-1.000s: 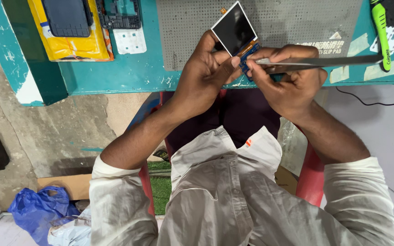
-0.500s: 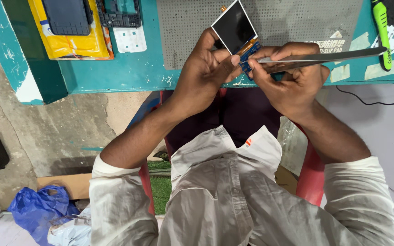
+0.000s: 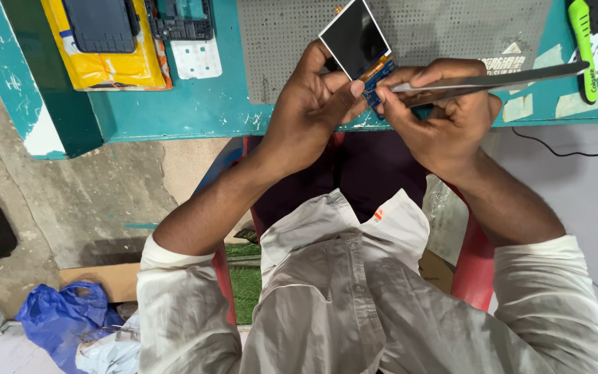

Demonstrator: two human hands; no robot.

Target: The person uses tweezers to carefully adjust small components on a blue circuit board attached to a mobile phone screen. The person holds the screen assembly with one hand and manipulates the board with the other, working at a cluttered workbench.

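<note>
Surface: teal painted surface runs across the top from 10 to 2 o'clock, chipped white at its left corner, bare concrete floor below it at 9 o'clock.
Mat: grey perforated mat at 12 to 1 o'clock on the surface, right behind both hands.
Yellow packet: yellow packet at 11 o'clock, a dark flat part lying on top of it.
Blue bag: blue plastic bag down at 8 o'clock on the floor.
Left hand: left hand just above centre, grip pinched on the lower edge of the small display module.
Right hand: right hand at 1 o'clock, grip closed on the tweezers.
Display module: small display module at 12 o'clock, tilted, dark screen up, orange flex strip at its lower corner.
Tweezers: metal tweezers lie level, tips touching the module's lower corner.
</note>
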